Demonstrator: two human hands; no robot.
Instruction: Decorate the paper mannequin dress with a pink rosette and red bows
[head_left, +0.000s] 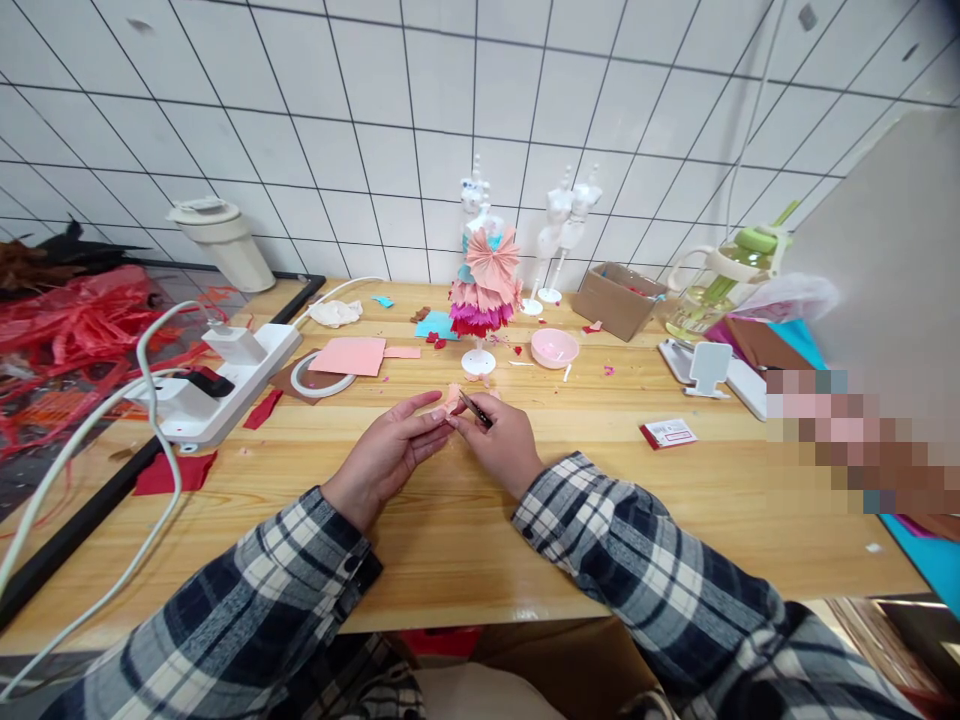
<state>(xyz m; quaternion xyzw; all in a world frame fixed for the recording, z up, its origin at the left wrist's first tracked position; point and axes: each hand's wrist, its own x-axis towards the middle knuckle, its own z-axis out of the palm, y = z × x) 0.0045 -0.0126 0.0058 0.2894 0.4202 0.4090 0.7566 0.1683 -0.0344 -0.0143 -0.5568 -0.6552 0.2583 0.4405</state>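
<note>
Left fingers, partly spread, pinch a pink paper piece; right fingers are closed on a slim dark tool, the dressed mannequin standing beyond both.

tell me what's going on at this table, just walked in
Someone in a plaid shirt sits at a table, both hands meeting at a small pink piece. The right hand has a dark tool in its grip; the left hand is at the piece, though whether it pinches it is hard to tell. Just beyond stands a mannequin wearing a ruffled dress. A pink sheet lies to its left, a bowl to its right.
</note>
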